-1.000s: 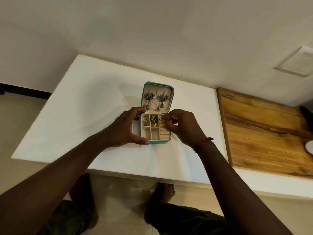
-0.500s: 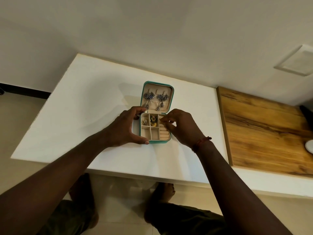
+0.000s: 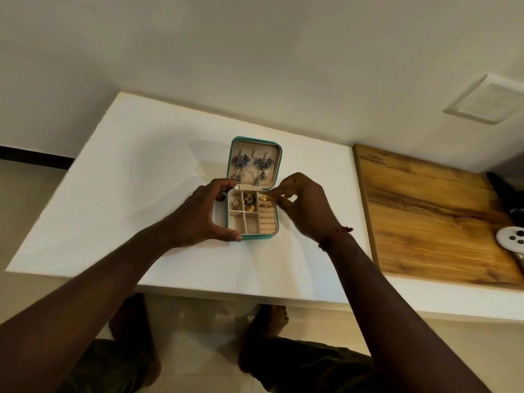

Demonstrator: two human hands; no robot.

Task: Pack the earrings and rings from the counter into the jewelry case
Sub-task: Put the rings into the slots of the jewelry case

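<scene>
On the white table: a small teal jewelry case point(image 3: 253, 235) sits open near the middle, its lid standing up at the far side and its tray facing the viewer.
Table: the white table point(image 3: 136, 177) juts out from a pale wall; a wooden board point(image 3: 425, 211) lies on its right part, well apart from the case.
Lid: two silver-and-blue drop earrings point(image 3: 252, 168) hang side by side on the beige lining inside the lid.
Tray: beige, split into small square compartments on the left and padded ring rolls on the right.
Far compartments: a small pale earring point(image 3: 234, 204) lies in the far-left square; a tangle of gold and dark-green pieces point(image 3: 249, 202) fills the square next to it.
Near compartments: the two squares nearest the viewer show only beige lining.
Ring rolls: two gold rings point(image 3: 265, 202) sit in the far slots, one just behind the other.
Left hand: the left hand point(image 3: 201, 215) grips the left side of the case, thumb on the near corner and fingers curled over the far corner by the hinge.
Right hand: the right hand point(image 3: 304, 205) hovers at the right edge of the tray, fingers loosely spread, fingertips just beside the farther ring; whether they touch it cannot be told.
Wrist: a red thread band point(image 3: 336, 235) circles the right wrist.
Far right edge: a white object with dark dots point(image 3: 510, 236) rests on the board.
</scene>
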